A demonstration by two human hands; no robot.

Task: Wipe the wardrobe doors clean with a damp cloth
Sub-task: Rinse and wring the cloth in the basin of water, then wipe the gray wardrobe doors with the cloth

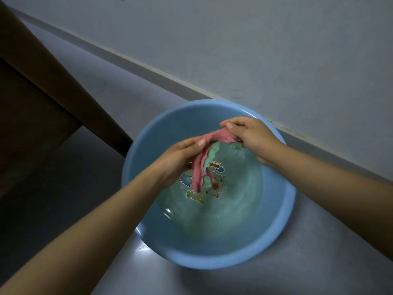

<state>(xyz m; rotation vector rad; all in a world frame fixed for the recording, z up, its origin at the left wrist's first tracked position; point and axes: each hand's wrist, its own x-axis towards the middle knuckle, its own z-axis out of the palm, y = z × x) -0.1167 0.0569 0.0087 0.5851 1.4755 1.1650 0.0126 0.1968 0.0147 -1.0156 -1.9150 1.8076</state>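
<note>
A pink and mint-green cloth [202, 165] hangs over a round blue basin [282, 211] that holds water. My left hand [178, 160] grips one end of the cloth with thumb and fingers curled on it. My right hand [253, 137] pinches the other end near the basin's far rim. The cloth's lower part droops toward the water, above a cartoon print on the basin's bottom. No wardrobe door shows clearly.
The basin stands on a grey floor [276, 279] close to a pale wall [255, 50] with a grey skirting strip. A dark brown piece of furniture [42, 99] fills the left side, its edge close to the basin's left rim.
</note>
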